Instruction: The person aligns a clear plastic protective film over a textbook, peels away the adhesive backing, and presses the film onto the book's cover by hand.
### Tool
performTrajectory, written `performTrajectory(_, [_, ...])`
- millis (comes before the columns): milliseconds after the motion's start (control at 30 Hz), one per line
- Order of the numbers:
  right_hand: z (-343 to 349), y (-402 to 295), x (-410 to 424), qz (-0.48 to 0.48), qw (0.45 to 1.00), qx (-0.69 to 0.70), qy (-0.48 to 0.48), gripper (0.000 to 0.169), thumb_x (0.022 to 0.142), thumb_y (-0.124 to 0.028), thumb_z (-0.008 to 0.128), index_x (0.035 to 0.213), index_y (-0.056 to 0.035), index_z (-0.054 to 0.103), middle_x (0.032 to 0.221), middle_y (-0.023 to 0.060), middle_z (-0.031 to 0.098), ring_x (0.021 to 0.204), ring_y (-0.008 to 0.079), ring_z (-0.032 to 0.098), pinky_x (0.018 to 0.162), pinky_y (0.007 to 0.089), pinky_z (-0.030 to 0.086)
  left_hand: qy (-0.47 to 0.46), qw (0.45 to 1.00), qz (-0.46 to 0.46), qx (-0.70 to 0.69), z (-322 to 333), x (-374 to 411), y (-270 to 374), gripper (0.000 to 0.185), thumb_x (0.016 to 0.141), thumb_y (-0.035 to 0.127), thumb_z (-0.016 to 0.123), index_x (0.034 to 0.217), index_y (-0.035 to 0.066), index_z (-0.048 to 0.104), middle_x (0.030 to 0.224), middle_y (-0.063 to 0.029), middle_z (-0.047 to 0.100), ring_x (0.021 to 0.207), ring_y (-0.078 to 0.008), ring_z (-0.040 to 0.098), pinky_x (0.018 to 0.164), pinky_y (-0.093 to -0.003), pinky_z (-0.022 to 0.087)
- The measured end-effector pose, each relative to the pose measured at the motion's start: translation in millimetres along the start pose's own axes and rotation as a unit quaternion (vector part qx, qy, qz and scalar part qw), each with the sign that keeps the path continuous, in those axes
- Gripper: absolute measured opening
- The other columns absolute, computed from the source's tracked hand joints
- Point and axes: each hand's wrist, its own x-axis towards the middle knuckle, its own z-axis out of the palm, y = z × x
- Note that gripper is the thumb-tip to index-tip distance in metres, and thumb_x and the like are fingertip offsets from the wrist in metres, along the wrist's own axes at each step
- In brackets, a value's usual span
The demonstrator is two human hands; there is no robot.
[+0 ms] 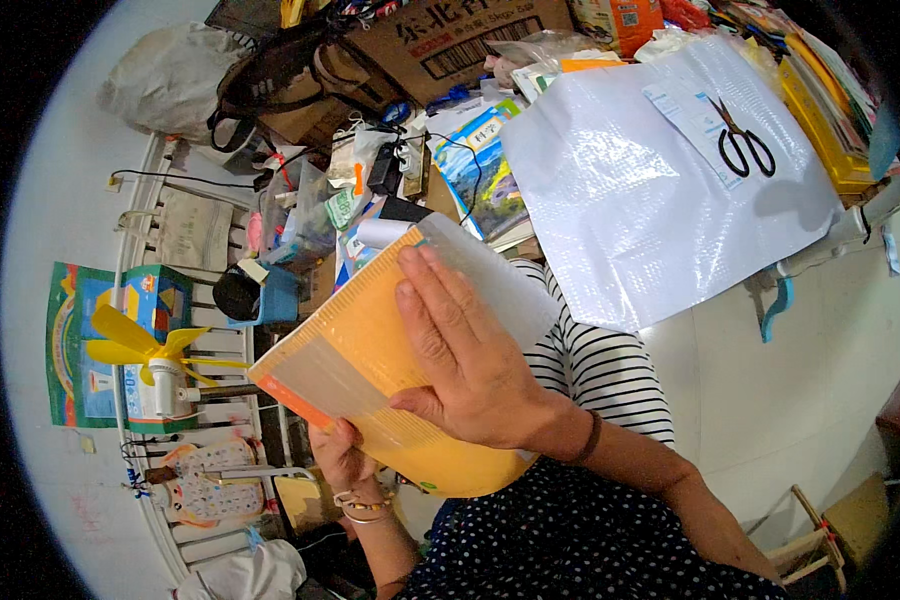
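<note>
A yellow-orange book (375, 367) is tilted in front of my body, with a clear plastic film (487, 277) sticking out past its far side. My left hand (343, 457) grips the book's lower left edge, thumb on the cover. Flat on the cover lies my right hand (465, 360), its fingers together and its thumb apart. On the table at the right, scissors with black handles (746, 146) rest on a printed strip on top of a large translucent plastic sheet (660, 195), which hangs over the table's edge.
Behind the book are a school book (480, 169), a power strip (415, 169) and a clear plastic bin (292, 210). A yellow-bladed fan (157, 356) stands at the left, near a blue basket (276, 296). A cardboard box (450, 52) and stacked books (825, 120) line the far side.
</note>
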Motion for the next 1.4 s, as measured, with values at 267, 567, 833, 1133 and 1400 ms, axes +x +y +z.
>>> performTrajectory(267, [-4, 5, -2, 0.043, 0.995, 0.078, 0.038, 0.066, 0.089, -0.03, 0.047, 0.135, 0.008, 0.019, 0.137, 0.0277, 0.023, 0.127, 0.0418, 0.027, 0.105, 0.0428, 0.023, -0.008, 0.999, 0.032, -0.018, 15, 3, -3, 0.054, 0.078, 0.015, 0.066, 0.12, -0.008, 0.04, 0.114, -0.0181, 0.055, 0.098, -0.0276, 0.058, 0.083, -0.0381, 0.048])
performTrajectory(567, [-18, 10, -3, 0.135, 0.961, 0.24, 0.042, 0.05, 0.088, -0.01, 0.041, 0.132, 0.0091, 0.026, 0.136, 0.0242, 0.031, 0.128, 0.0327, 0.03, 0.105, 0.0363, 0.023, -0.008, 0.999, 0.033, -0.022, 11, 3, -6, 0.055, 0.077, 0.013, 0.067, 0.121, -0.006, 0.04, 0.115, -0.0174, 0.054, 0.099, -0.0271, 0.057, 0.083, -0.0378, 0.048])
performTrajectory(833, [-18, 14, -4, 0.213, 0.893, 0.393, 0.056, 0.044, 0.088, 0.001, 0.034, 0.131, 0.009, 0.029, 0.134, 0.019, 0.036, 0.126, 0.0243, 0.034, 0.103, 0.0311, 0.027, -0.026, 0.998, 0.024, -0.058, 8, 5, -12, 0.056, 0.08, 0.011, 0.064, 0.125, -0.005, 0.036, 0.114, -0.0175, 0.054, 0.1, -0.0281, 0.057, 0.083, -0.0399, 0.049])
performTrajectory(1133, [-23, 11, -5, 0.209, 0.929, 0.305, 0.003, 0.045, 0.088, -0.001, 0.036, 0.132, 0.0075, 0.029, 0.136, 0.0176, 0.036, 0.128, 0.0237, 0.033, 0.104, 0.0313, 0.026, -0.122, 0.978, -0.003, -0.166, -7, 11, -24, 0.049, 0.087, 0.008, 0.051, 0.129, -0.004, 0.029, 0.117, -0.0204, 0.051, 0.102, -0.0306, 0.056, 0.082, -0.043, 0.049])
performTrajectory(1400, [-19, 7, -16, 0.171, 0.953, 0.248, -0.03, 0.051, 0.085, -0.001, 0.036, 0.133, 0.008, 0.023, 0.138, 0.0235, 0.028, 0.129, 0.0335, 0.027, 0.106, 0.0359, 0.022, -0.079, 0.981, 0.014, -0.178, -19, 12, -36, 0.046, 0.087, 0.006, 0.05, 0.127, -0.006, 0.031, 0.115, -0.0235, 0.052, 0.097, -0.0295, 0.059, 0.076, -0.0407, 0.054])
